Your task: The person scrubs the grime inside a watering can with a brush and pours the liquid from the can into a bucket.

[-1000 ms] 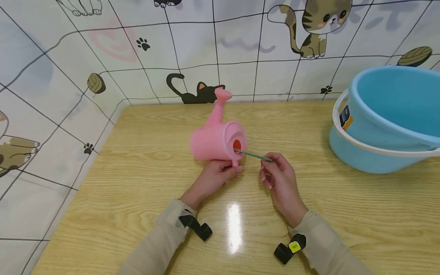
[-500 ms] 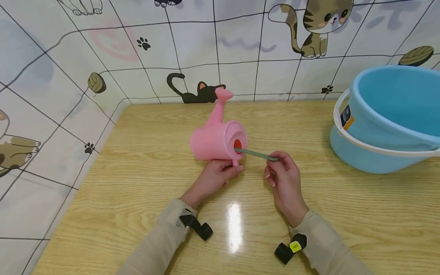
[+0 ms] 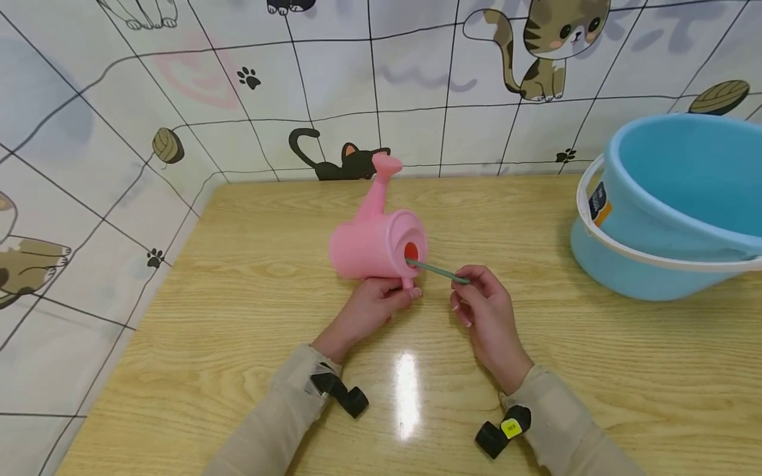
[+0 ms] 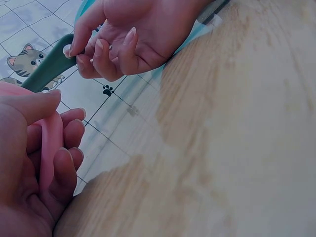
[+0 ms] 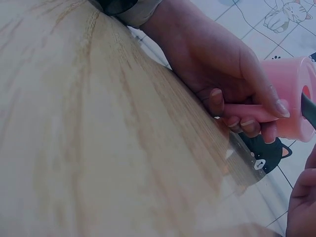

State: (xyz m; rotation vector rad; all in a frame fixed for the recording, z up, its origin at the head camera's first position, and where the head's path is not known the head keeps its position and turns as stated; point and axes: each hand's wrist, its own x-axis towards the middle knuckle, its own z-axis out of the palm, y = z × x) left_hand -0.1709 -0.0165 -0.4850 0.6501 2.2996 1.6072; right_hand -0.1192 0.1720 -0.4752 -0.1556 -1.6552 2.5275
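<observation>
A pink toy watering can [image 3: 363, 250] is tipped on its side above the table, its spout pointing up and away and its round opening with an orange-red inside turned to the right. My left hand [image 3: 372, 307] grips the can's pink handle [image 5: 247, 112], fingers curled round it in both wrist views. Between thumb and fingers, my right hand [image 3: 489, 317] pinches the end of a green tool's handle [image 4: 52, 64], flat with a hole near its tip. The tool's other end is inside the can's opening, hidden, so I cannot tell its kind.
Two light blue tubs, one a bucket [image 3: 649, 277] with a white carrying handle, stand stacked at the right of the wooden table [image 3: 238, 370]. A wall [image 3: 411, 79] with cat drawings rises behind the table and along its left side.
My right hand draws the green tool a little to the right, then pushes it back left into the opening. The left hand and the watering can stay in place.
</observation>
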